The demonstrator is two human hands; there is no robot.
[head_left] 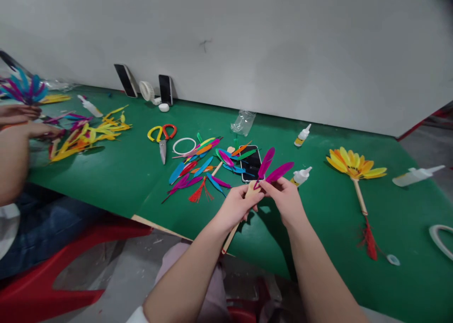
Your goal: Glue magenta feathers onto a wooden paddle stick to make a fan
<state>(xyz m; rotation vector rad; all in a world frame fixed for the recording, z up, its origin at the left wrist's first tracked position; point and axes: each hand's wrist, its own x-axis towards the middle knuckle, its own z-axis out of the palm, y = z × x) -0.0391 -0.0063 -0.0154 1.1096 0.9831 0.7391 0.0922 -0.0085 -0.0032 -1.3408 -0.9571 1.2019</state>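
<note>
My left hand (239,205) is wrapped around a wooden fan handle (231,238), its wide pale head poking out above the fingers. One magenta feather (266,162) rises from that head. A second magenta feather (281,171) slants to the right, its base pinched in my right hand (283,198) close beside the head. The fingertips of both hands nearly meet, hiding the feather bases. Just beyond them lies a dark-screened phone (250,169), with a small glue bottle (301,176) right behind my right hand. Loose coloured feathers (202,165) are spread to the left, with a red tassel (201,192) among them.
Scissors (163,141) and a white ring (184,146) lie left of the feathers. On the right are a finished-looking yellow feather fan (356,165) and a glue bottle (417,176). Another person's hands (31,125) work at far left near yellow feathers (90,136). A white partition (247,45) backs the green table.
</note>
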